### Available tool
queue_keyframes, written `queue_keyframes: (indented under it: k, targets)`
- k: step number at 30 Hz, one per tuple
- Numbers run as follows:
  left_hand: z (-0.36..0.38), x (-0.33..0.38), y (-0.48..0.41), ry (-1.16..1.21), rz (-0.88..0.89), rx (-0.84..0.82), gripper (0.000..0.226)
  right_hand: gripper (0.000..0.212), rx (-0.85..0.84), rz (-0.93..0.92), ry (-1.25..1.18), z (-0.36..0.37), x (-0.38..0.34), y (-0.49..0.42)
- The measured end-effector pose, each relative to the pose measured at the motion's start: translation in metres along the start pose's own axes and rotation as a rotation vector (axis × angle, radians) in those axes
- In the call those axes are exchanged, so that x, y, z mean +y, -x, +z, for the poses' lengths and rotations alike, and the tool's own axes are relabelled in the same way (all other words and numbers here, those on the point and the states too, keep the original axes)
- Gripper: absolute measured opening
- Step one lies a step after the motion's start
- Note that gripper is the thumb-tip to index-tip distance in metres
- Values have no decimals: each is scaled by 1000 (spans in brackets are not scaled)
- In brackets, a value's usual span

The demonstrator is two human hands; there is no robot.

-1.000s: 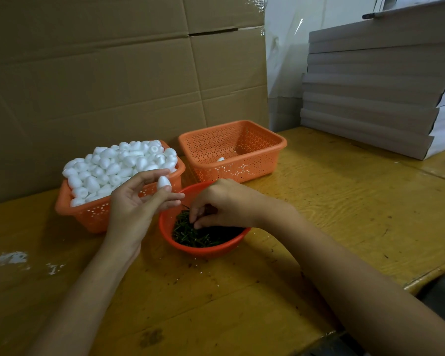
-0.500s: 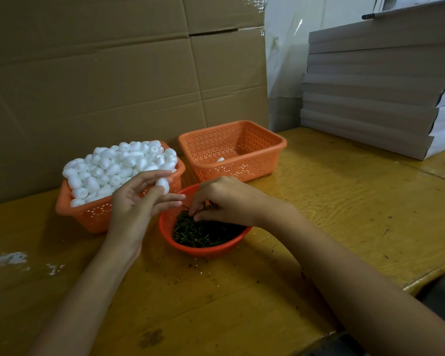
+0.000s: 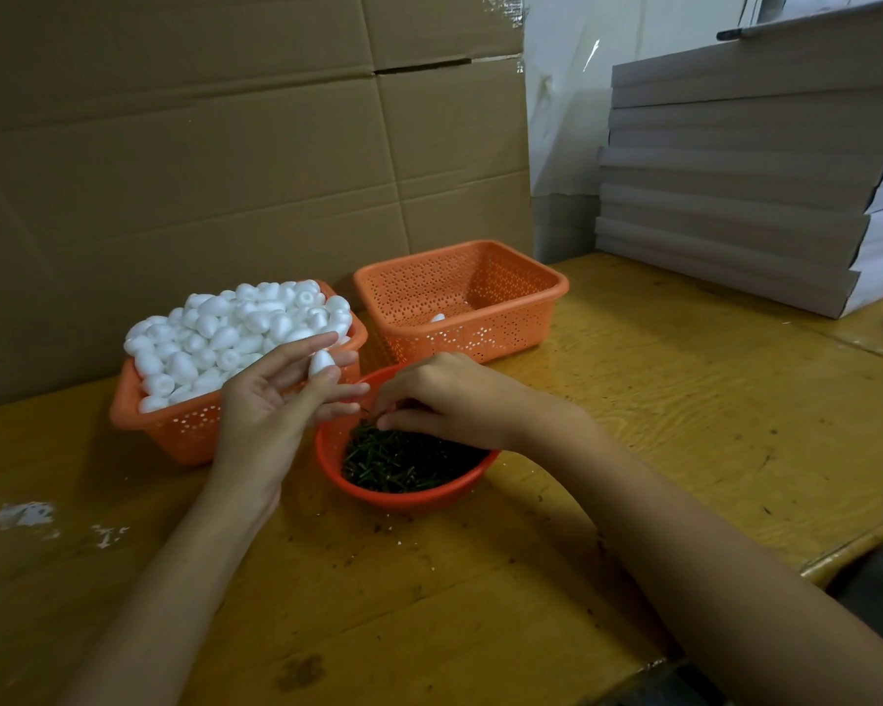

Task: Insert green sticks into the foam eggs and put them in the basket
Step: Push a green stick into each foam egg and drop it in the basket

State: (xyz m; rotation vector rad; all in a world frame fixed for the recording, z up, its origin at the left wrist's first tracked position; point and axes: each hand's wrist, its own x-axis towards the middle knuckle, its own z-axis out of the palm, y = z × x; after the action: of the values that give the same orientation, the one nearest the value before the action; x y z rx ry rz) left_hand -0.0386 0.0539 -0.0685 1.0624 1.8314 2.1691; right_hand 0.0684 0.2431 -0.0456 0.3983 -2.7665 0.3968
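— What's over on the left?
— A full basket (image 3: 184, 425) heaped with white foam eggs (image 3: 235, 328), close against the cardboard (image 3: 200, 170); just in front of it the left hand (image 3: 271, 400) pinches one egg (image 3: 321, 360) between thumb and fingertip, the other fingers stretched out loose.
— And in the middle?
— A red bowl (image 3: 409, 495) of green sticks (image 3: 404, 463); the right hand (image 3: 444, 394) hangs over it, fingers curled down among them, thumb and forefinger close together; whether a stick is caught there I cannot tell; it's too fine to see.
— So that egg has no stick yet?
— None showing; I'd call this the picking step; the other basket (image 3: 480, 341), behind the bowl and to the right, shows only a single egg (image 3: 437, 318) on its floor.
— What could spoil it?
— The sticks lie tangled, so a pinch may lift several or none; the egg is held lightly near its end, so a push off-centre could pop it from the fingers or drive the stick out through its side; foam dents easily; and the right hand sits over the bowl's rim, so a careless pull might tip it onto the table (image 3: 633, 400).
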Motion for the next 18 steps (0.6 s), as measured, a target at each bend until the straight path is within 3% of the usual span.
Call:
queue_keyframes:
  k: [18]
  targets:
    - [-1, -4, -3, 14, -5, 9, 25, 18, 41, -18, 58, -5, -1, 0]
